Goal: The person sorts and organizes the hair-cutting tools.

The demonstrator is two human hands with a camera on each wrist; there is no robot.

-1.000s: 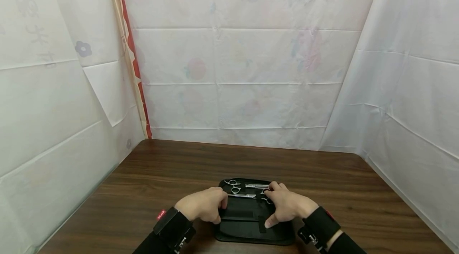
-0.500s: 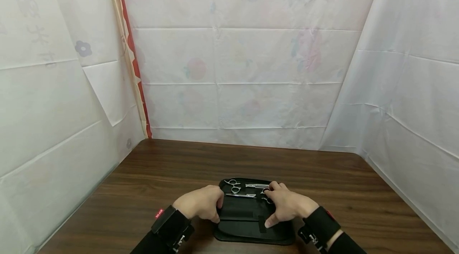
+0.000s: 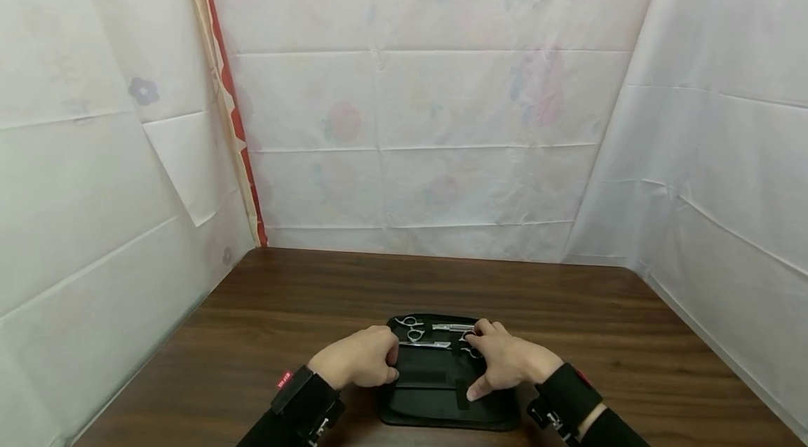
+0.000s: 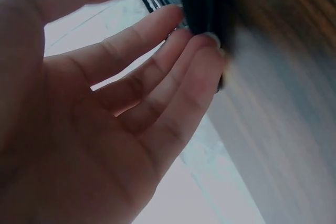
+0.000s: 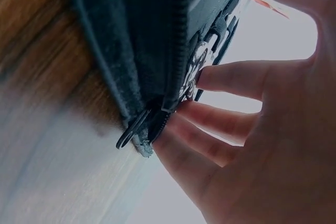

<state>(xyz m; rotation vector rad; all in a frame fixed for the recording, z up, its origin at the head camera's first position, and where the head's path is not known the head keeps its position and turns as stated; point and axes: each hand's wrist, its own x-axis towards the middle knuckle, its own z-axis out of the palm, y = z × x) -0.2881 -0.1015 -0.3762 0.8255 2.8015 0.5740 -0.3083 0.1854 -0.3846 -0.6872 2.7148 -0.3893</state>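
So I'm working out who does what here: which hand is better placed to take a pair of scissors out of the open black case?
Probably the right hand: its fingertips already lie by the scissors in the black case. The left hand grips the case's left edge, so it suits steadying.

A dark wooden table (image 3: 303, 307) fills the lower half of the head view. White creased sheets (image 3: 429, 117) hang round it on three sides, printed faintly with fruit and flowers. A red-edged strip (image 3: 230, 117) runs down the left corner to the table.
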